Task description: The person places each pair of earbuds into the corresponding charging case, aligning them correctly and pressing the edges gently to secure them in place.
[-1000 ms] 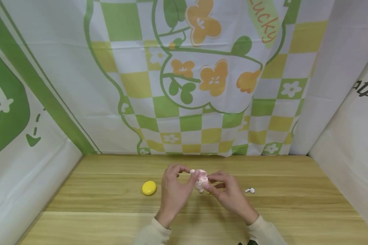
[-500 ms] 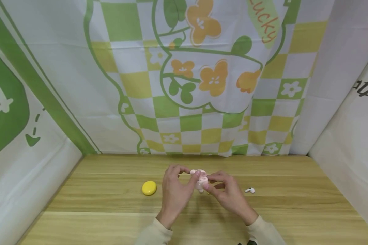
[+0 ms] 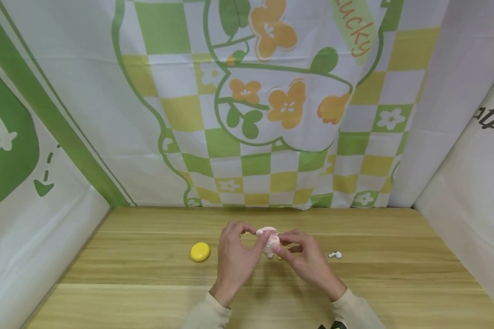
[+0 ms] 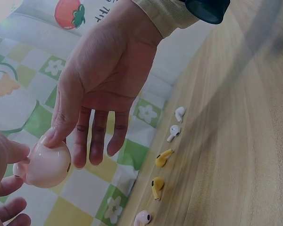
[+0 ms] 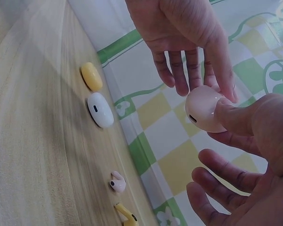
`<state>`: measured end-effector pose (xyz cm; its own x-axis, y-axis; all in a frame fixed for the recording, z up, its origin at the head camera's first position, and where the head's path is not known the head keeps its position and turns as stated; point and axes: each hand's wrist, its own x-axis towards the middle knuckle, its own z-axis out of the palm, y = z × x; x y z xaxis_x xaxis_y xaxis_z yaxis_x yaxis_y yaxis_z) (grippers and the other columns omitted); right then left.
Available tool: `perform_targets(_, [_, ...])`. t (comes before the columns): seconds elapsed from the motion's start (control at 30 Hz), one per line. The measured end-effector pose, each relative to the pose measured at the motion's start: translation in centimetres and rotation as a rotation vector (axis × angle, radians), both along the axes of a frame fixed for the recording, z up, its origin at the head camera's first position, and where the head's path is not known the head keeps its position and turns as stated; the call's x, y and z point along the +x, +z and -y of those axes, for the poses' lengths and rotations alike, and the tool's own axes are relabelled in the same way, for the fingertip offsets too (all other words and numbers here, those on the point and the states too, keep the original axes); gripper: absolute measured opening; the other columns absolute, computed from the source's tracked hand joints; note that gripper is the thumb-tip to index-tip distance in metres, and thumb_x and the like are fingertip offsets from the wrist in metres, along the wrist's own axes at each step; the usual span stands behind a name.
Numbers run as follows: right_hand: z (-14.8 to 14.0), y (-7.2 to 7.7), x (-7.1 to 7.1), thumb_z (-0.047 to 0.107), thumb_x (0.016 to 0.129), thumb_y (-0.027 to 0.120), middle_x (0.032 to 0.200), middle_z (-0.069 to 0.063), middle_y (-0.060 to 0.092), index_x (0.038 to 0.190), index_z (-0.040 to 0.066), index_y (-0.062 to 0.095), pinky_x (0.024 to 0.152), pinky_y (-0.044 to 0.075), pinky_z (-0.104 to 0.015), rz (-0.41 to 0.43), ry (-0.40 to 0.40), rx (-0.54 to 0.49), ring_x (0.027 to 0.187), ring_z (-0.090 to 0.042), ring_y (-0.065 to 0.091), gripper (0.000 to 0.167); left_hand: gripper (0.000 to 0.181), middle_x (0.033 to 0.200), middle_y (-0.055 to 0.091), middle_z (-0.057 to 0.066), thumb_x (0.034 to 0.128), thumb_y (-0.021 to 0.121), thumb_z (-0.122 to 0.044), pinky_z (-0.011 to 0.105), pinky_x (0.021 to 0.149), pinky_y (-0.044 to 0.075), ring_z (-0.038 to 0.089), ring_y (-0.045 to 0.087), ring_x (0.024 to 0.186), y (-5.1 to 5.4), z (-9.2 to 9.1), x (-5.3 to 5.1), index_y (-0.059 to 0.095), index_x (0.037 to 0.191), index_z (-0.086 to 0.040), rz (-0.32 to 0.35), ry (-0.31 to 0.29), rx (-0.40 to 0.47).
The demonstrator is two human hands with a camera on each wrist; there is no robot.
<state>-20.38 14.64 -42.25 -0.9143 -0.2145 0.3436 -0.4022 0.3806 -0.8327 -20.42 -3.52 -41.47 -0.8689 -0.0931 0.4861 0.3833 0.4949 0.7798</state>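
A pale pink earbud case (image 3: 270,246) is held up off the table between both hands, its lid (image 3: 267,229) raised. My left hand (image 3: 236,260) pinches it from the left, thumb on the front and index finger at the lid. From the right, my right hand (image 3: 308,265) grips the case body between thumb and fingers. The left wrist view shows the case (image 4: 49,165) from its rounded side, with a small pink piece (image 4: 20,169) by the left fingertips; whether that is an earbud I cannot tell. The inside of the case is mostly hidden.
A yellow case (image 3: 200,252) lies left of the hands; a white case (image 5: 100,110) sits beside it. Loose earbuds lie in a row on the wooden table: white (image 4: 174,132), yellow (image 4: 157,187) and pink (image 4: 142,218). Patterned cloth (image 3: 251,178) hangs behind the table.
The pink lid at the left fingertips has tilted slightly and shows a longer outline. Both hands have kept almost the same place and grip on the case.
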Motion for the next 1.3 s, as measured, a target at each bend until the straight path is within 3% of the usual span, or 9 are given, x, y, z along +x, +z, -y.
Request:
perform_targets(0.67, [-0.09,0.36,0.05,0.013,0.091,0.078,0.106,-0.007,0.07,0.106,0.004,0.078,0.08,0.058,-0.034,0.023,-0.011,-0.008,0.1,-0.025,0.066,0.017,0.026,0.097,0.062,0.004,0.0847,0.082,-0.035,0.048,0.085,0.046,0.031,0.059,0.098,0.24,0.01,0.14,0.071,0.084,-0.012,0.033,-0.002,-0.033])
perform_targets(1.07, [-0.15,0.39,-0.01,0.007,0.089,0.078,0.104,-0.007,0.07,0.104,0.004,0.078,0.079,0.059,-0.034,0.031,-0.025,-0.038,0.098,-0.024,0.066,0.016,0.018,0.094,0.061,0.002,0.0878,0.08,-0.027,0.045,0.084,0.045,0.021,0.056,0.094,0.55,0.24,0.25,0.074,0.086,-0.01,0.034,-0.027,-0.025])
perform_targets(1.3, [-0.33,0.48,-0.06,0.005,0.089,0.077,0.105,-0.008,0.07,0.107,0.002,0.077,0.08,0.059,-0.032,0.042,-0.028,-0.039,0.1,-0.026,0.066,0.017,0.019,0.096,0.061,0.003,0.0894,0.079,-0.028,0.047,0.086,0.045,0.023,0.057,0.096,0.56,0.34,0.13,0.074,0.087,-0.01,0.035,-0.053,-0.013])
